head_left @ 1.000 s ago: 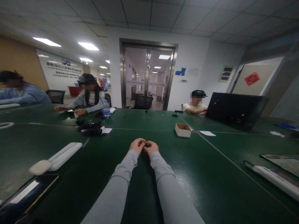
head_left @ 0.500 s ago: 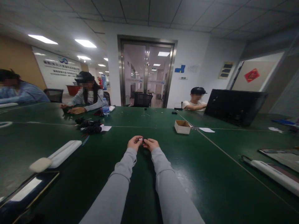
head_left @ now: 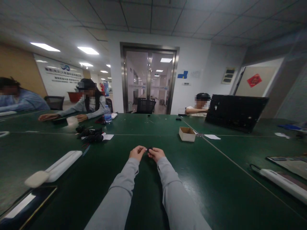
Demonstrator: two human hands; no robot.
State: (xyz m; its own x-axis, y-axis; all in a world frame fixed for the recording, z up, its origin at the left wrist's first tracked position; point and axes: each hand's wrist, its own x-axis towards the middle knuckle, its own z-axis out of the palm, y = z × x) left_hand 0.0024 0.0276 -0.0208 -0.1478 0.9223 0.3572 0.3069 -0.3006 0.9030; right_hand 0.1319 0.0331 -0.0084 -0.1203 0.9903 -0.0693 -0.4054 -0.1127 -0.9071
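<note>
small black part (head_left: 149, 149) is just over the green table (head_left: 206, 179), pinched at either end by the left hand (head_left: 137, 153) and right hand (head_left: 156, 154) fingertips. Looks light, rigid and easy to drop, so grip it by the ends. Open cardboard box (head_left: 187, 134) sits well beyond.

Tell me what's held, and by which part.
A small dark piece, pinched by both hands: left hand on its left end, right hand on its right. Too small to identify.

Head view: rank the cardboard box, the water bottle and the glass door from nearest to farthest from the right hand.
1. Cardboard box, just ahead-right of the right hand holding a small black piece.
2. Water bottle, far left across the table.
3. Glass door, beyond the table.
</note>
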